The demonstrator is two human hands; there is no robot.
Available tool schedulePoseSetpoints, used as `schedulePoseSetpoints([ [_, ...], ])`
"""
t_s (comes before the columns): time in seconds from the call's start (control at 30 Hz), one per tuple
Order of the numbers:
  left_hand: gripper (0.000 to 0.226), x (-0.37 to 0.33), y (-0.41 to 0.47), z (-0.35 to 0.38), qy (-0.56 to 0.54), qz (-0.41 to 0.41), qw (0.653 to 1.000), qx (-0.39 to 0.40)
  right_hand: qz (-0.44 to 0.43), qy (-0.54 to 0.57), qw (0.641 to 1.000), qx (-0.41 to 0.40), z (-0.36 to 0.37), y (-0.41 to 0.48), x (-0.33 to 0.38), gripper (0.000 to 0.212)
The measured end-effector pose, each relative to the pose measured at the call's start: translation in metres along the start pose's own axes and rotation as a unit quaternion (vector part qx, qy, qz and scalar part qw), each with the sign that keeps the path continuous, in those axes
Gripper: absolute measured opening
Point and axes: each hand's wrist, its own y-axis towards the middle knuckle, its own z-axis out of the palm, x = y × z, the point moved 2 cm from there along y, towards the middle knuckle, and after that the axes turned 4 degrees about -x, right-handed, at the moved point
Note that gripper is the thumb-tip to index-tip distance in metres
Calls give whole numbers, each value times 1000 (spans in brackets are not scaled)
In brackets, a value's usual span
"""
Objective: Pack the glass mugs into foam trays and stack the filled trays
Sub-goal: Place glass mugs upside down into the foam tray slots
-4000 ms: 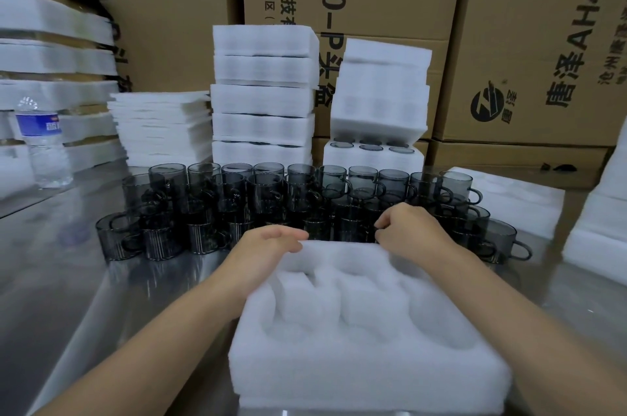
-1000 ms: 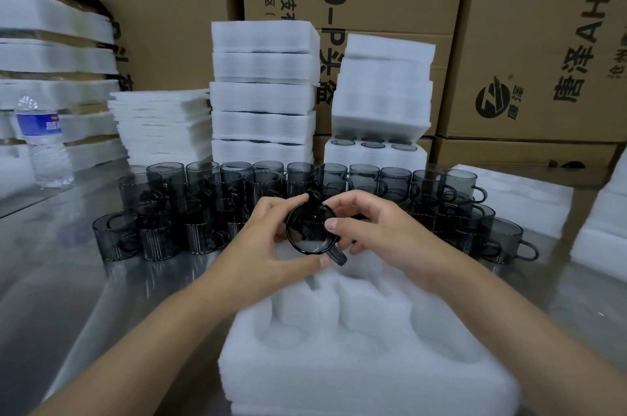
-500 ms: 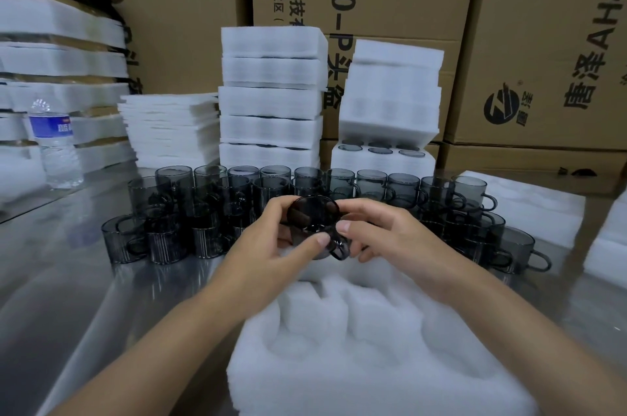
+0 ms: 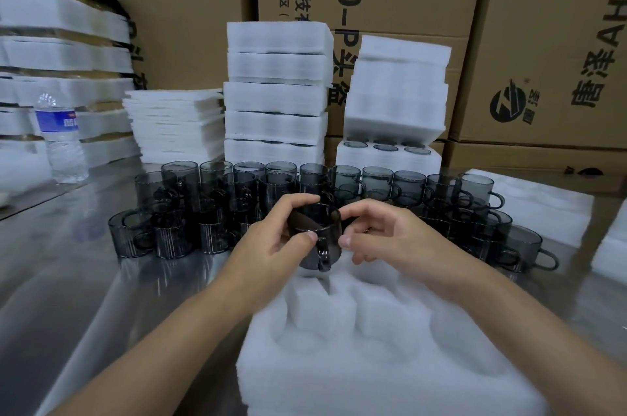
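Note:
A smoky glass mug (image 4: 317, 234) hangs just above the far edge of the white foam tray (image 4: 383, 347) in front of me, handle pointing toward me. My left hand (image 4: 274, 239) grips its left side between thumb and fingers. My right hand (image 4: 380, 239) pinches its right rim and side. The tray's round pockets hold nothing. Behind the hands, several more grey mugs (image 4: 380, 184) stand in rows on the steel table (image 4: 68, 279).
Stacks of foam trays (image 4: 276, 96) rise at the back, one at the right (image 4: 390, 150) showing mugs in its pockets. Flat foam sheets (image 4: 176, 123) and a water bottle (image 4: 61, 140) stand at the left. Cardboard boxes (image 4: 543, 42) form the back wall.
Both hands left the tray's far edge and picked up one mug. It has since turned from tilted toward me to nearly upright and lowered toward the tray.

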Motion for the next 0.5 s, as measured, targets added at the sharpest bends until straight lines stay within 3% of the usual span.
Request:
schedulePoseSetpoints([
  [0.23, 44, 0, 0, -3, 67, 3, 998, 6, 3, -38, 999, 30, 4, -2, 2, 23],
  [0.5, 45, 0, 1, 0, -10, -5, 1000, 21, 2, -68, 998, -2, 4, -2, 3, 15],
])
